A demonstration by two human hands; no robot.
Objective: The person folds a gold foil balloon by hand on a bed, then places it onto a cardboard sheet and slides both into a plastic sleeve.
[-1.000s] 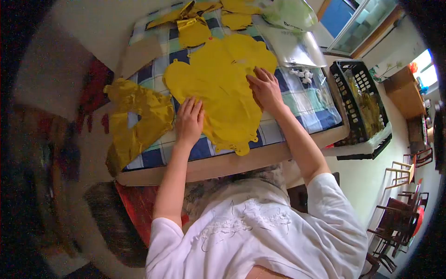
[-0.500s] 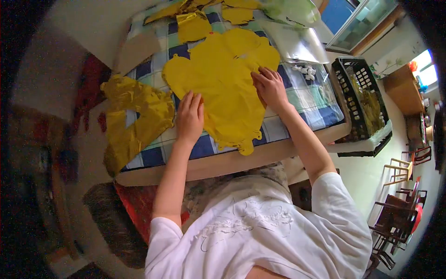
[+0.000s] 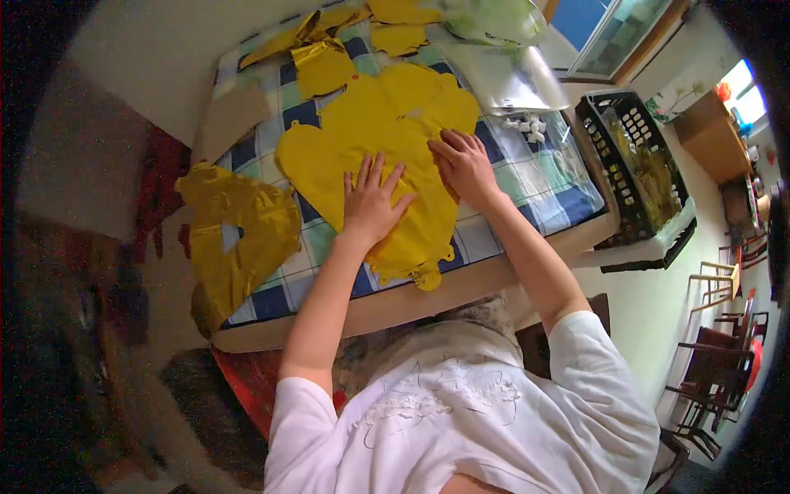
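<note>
Head: yellow sheet (image 3: 383, 136) on plaid cloth (image 3: 543, 177); black crate (image 3: 606, 152) beside table (image 3: 395, 310).

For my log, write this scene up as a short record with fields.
surface: checked cloth
main item: yellow sheet, spread out
left hand: on the sheet, fingers spread
right hand: at the sheet's right edge, fingers close together; grip unclear
left of sheet: gold foil
beyond right hand: white bits, clear plastic
far right: black crate
</note>
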